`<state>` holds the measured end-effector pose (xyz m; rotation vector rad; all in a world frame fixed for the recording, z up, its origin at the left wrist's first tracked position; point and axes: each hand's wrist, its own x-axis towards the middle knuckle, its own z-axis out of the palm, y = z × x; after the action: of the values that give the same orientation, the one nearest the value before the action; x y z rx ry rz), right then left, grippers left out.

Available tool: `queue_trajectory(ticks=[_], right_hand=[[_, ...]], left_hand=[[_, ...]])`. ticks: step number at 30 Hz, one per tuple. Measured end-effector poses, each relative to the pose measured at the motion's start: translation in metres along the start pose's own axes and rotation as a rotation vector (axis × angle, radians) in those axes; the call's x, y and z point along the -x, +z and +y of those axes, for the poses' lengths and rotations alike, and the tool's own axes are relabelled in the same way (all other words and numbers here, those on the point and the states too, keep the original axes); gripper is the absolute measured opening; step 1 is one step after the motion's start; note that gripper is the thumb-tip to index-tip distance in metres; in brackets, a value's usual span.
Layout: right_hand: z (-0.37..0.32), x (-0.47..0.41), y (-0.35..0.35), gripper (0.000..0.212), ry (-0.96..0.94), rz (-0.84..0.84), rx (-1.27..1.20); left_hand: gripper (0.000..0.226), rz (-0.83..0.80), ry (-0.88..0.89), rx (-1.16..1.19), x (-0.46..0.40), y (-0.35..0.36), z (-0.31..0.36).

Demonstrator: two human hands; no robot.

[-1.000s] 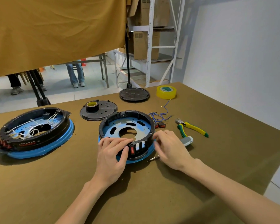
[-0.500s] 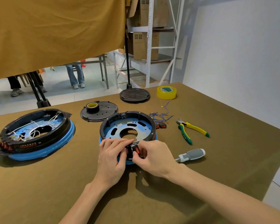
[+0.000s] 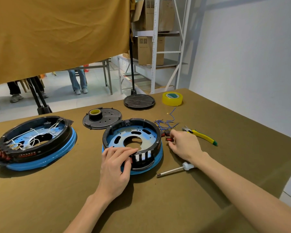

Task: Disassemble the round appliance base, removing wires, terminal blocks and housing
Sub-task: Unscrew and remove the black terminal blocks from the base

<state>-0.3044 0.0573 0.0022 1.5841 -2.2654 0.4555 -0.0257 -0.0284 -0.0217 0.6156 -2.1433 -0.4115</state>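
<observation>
Round appliance base (image 3: 132,143) sits at the middle of the worktop (image 3: 158,207), and since half a second ago my right hand (image 3: 185,145) left its front slots and now pinches a red switch block (image 3: 169,139) beside the loose blue wires (image 3: 166,122). My left hand (image 3: 116,163) rests spread on the rim, so I judge one more block is out. I can read no writing.

Matt cloth covers the table (image 3: 158,207); the base (image 3: 133,140) has glossy plastic (blue-filmed metal inside).
</observation>
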Motion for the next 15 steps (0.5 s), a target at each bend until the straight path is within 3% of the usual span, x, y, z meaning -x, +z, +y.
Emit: queue_trajectory(ticks=[5,15], right_hand=[[0.002,-0.013,0.009,0.017,-0.01,-0.1,-0.196],[0.011,-0.026,0.022,0.022,0.137,-0.126,-0.175]], left_hand=[[0.04,-0.008,-0.008,0.001,0.0,0.0,0.0],[0.04,-0.012,-0.016,0.01,0.001,-0.003,0.003]])
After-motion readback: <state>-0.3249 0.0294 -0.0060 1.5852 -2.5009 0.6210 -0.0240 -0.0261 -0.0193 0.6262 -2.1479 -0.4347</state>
